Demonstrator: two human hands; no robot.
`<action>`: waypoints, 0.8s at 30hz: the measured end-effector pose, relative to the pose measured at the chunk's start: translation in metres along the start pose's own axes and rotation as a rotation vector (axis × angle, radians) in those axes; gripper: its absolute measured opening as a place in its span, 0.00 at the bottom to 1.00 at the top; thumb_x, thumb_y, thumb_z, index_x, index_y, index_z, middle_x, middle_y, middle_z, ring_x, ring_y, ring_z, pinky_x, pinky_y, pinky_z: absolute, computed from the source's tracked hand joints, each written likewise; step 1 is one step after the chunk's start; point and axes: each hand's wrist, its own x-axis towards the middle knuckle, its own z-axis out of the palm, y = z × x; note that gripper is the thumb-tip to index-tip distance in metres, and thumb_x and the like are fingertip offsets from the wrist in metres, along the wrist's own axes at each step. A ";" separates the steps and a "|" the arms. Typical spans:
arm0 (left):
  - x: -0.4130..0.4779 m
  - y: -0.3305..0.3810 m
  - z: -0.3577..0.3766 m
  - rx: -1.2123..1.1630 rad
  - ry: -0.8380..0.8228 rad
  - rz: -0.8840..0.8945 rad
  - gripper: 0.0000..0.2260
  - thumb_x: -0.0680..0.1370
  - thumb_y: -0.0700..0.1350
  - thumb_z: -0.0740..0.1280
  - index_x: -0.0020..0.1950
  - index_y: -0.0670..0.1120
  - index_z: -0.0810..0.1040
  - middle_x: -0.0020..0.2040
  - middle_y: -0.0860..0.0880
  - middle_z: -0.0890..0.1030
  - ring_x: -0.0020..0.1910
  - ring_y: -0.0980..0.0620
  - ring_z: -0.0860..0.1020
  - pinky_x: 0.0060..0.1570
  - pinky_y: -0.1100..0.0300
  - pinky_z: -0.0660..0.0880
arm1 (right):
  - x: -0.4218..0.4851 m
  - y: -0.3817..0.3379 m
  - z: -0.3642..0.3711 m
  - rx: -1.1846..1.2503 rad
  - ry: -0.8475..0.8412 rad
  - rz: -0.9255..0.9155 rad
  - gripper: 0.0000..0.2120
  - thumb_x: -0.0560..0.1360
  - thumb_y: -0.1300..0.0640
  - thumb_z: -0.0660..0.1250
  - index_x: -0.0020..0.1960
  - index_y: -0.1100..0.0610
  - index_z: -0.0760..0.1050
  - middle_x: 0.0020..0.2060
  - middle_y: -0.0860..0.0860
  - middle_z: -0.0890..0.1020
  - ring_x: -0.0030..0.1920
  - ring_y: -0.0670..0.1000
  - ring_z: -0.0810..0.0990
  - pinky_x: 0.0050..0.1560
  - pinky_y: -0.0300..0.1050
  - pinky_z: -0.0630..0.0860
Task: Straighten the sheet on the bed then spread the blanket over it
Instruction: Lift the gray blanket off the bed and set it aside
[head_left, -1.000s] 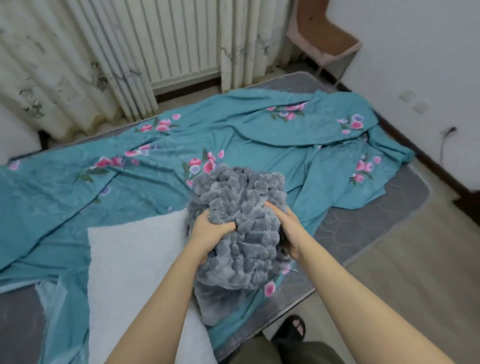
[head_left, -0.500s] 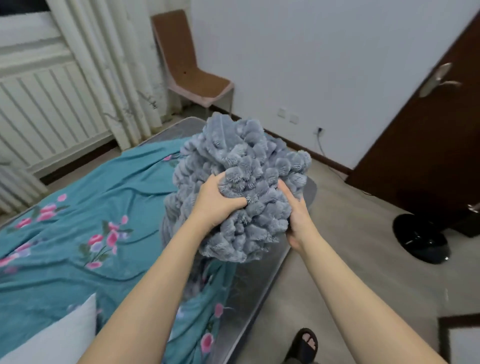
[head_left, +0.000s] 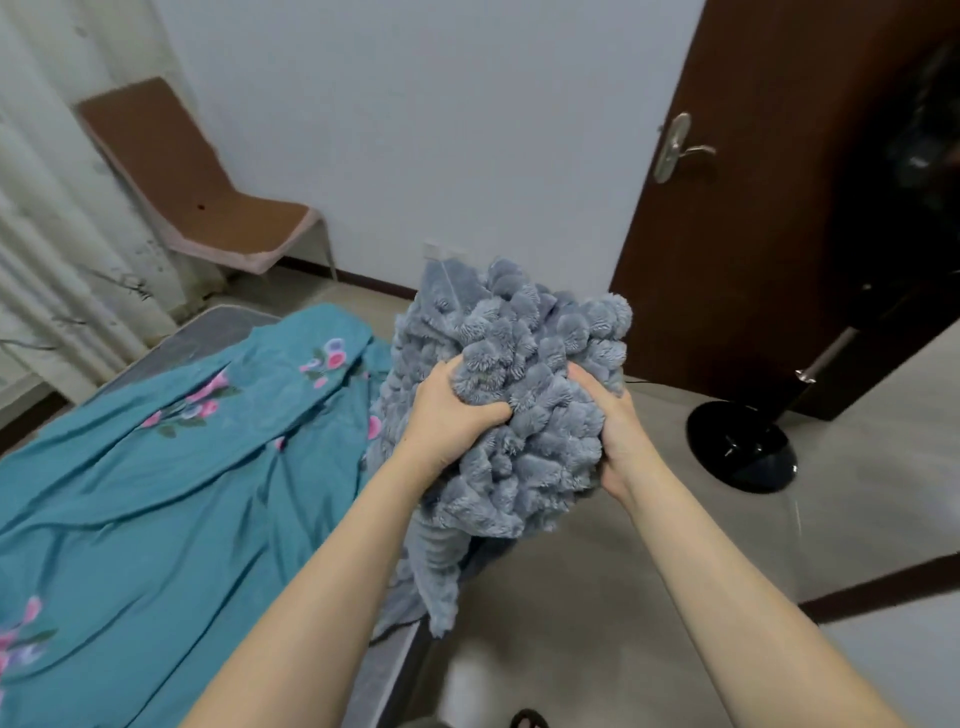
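Blanket, grey and fluffy, hangs bunched in a tall wad at the bed's right edge, partly over the mattress border and partly over the floor beside the bed. Its long axis runs roughly upright: the bulky top points up toward the wall beyond the bed, and a narrower tail droops down to the bed's near corner. Your left hand grips the wad from the bed side, fingers dug into the pile; your right hand clutches it from the side away from the bed, fingers curled into the fluff. The teal floral sheet lies rumpled and creased across the bed, bare mattress showing at the far corner. A second ago you held the wad low over the middle of the bed, above the sheet and a white pillow; now it is lifted higher and carried past the bed's edge, and the pillow is out of view.
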 end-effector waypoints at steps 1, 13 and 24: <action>0.013 0.004 0.014 -0.006 -0.006 -0.006 0.26 0.61 0.47 0.73 0.59 0.52 0.79 0.58 0.47 0.80 0.55 0.49 0.80 0.59 0.45 0.77 | 0.012 -0.011 -0.012 -0.027 0.020 -0.007 0.42 0.58 0.45 0.82 0.69 0.48 0.70 0.58 0.55 0.82 0.57 0.57 0.82 0.59 0.62 0.76; 0.215 0.007 0.092 -0.078 0.028 0.034 0.20 0.61 0.44 0.74 0.52 0.53 0.81 0.50 0.53 0.85 0.50 0.55 0.83 0.52 0.54 0.79 | 0.205 -0.082 -0.058 -0.167 0.082 -0.024 0.49 0.54 0.38 0.81 0.71 0.42 0.66 0.66 0.48 0.76 0.66 0.55 0.75 0.67 0.61 0.70; 0.455 0.038 0.082 -0.118 0.045 0.044 0.25 0.61 0.46 0.75 0.58 0.51 0.79 0.57 0.49 0.82 0.55 0.51 0.81 0.57 0.45 0.78 | 0.431 -0.167 -0.011 -0.229 -0.023 -0.088 0.38 0.61 0.42 0.78 0.69 0.44 0.70 0.63 0.48 0.79 0.64 0.54 0.77 0.66 0.61 0.71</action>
